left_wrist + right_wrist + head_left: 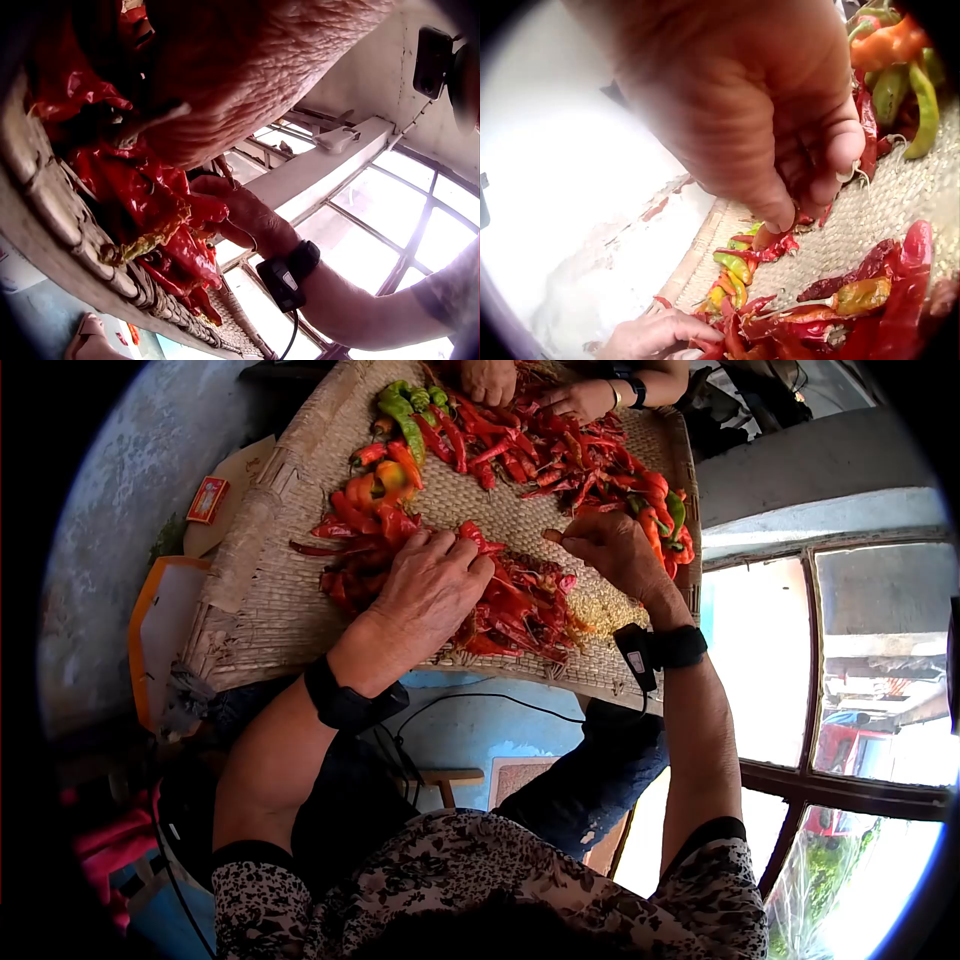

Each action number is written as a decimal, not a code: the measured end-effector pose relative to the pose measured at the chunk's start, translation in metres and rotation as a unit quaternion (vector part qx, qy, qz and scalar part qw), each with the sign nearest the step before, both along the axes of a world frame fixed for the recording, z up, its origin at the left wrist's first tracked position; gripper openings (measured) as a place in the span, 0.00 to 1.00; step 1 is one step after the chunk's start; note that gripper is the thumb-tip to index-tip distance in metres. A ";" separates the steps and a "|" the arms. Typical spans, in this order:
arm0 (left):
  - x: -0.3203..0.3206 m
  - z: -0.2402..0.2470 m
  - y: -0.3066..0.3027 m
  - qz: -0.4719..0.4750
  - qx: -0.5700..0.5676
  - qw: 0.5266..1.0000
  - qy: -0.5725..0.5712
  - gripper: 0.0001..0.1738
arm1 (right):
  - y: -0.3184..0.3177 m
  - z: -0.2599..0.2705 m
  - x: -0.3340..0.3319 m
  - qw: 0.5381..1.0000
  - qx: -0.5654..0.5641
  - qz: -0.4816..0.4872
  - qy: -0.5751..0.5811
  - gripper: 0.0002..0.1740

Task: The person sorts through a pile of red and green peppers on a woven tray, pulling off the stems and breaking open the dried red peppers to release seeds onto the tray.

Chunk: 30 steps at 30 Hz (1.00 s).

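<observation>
My left hand [425,585] lies over the near pile of dried red chilies [515,615], its fingers curled round a red chili [480,538] at the pile's upper edge. Close up in the left wrist view, wrinkled red chilies [142,191] crowd beneath the hand. To the right, over the woven tray [520,510], my right hand [620,560] has thumb and finger pinched together, with a small brownish bit at the tips. A pale, curly chili stem [861,174] sticks out from its curled lower fingers. Loose yellow seeds [605,605] are scattered below it.
Another person's hands [575,400] work in the far pile of red chilies [590,455]. Green peppers [405,410] and orange ones [380,485] lie along the left. More orange peppers [660,520] sit near the right rim. A window [810,660] stands close on the right.
</observation>
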<state>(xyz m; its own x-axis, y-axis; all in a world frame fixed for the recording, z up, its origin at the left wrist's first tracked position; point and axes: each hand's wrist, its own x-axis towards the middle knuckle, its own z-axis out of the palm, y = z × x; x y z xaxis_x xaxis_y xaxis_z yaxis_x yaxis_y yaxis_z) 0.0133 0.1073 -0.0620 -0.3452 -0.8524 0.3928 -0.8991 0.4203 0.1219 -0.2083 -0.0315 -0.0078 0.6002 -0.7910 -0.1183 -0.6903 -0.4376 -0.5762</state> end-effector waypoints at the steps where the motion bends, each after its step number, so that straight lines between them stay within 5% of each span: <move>1: 0.000 -0.001 0.000 0.001 -0.005 1.000 0.001 0.11 | -0.004 0.005 0.004 1.000 -0.010 -0.023 -0.011 0.11; 2: -0.001 -0.001 0.000 0.001 -0.011 1.000 0.003 0.11 | -0.006 0.011 0.006 0.986 0.033 -0.100 -0.130 0.15; 3: -0.001 -0.001 0.000 0.000 -0.011 1.000 0.003 0.11 | -0.010 0.008 0.010 0.955 -0.048 -0.119 -0.267 0.17; 5: 0.000 0.000 -0.001 0.000 0.007 1.000 0.001 0.11 | -0.035 0.001 -0.004 0.957 -0.250 -0.100 -0.111 0.17; 9: 0.000 -0.001 -0.001 0.001 0.008 1.000 0.010 0.11 | -0.012 -0.018 -0.009 0.990 -0.083 0.091 0.070 0.15; 12: 0.001 0.000 -0.001 -0.001 0.009 1.000 0.002 0.11 | 0.008 -0.041 -0.006 0.974 -0.137 0.162 0.082 0.12; 18: 0.001 -0.003 -0.003 -0.004 -0.026 0.999 0.031 0.09 | 0.005 -0.036 -0.006 0.970 -0.183 0.144 0.070 0.09; 21: 0.001 0.001 -0.002 -0.007 -0.028 0.998 0.052 0.09 | -0.005 -0.023 -0.005 0.992 -0.073 0.065 0.082 0.09; 23: 0.001 0.004 -0.002 -0.004 -0.018 0.997 0.076 0.08 | -0.020 -0.016 -0.005 0.997 -0.051 0.050 -0.001 0.15; 27: 0.001 0.005 -0.004 -0.005 -0.034 0.994 0.099 0.06 | -0.035 -0.002 0.007 0.951 -0.110 -0.150 -0.247 0.20; 30: 0.001 0.007 -0.004 -0.004 -0.056 0.991 0.119 0.04 | -0.026 -0.007 -0.001 0.986 -0.089 -0.090 -0.110 0.19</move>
<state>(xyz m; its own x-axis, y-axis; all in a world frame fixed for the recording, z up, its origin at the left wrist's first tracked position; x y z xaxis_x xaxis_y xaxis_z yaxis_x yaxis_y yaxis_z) 0.0147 0.1029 -0.0545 -0.2382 -0.7959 0.5567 -0.8465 0.4511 0.2828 -0.2093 -0.0579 -0.0151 0.4441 -0.8833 0.1502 -0.6327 -0.4278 -0.6454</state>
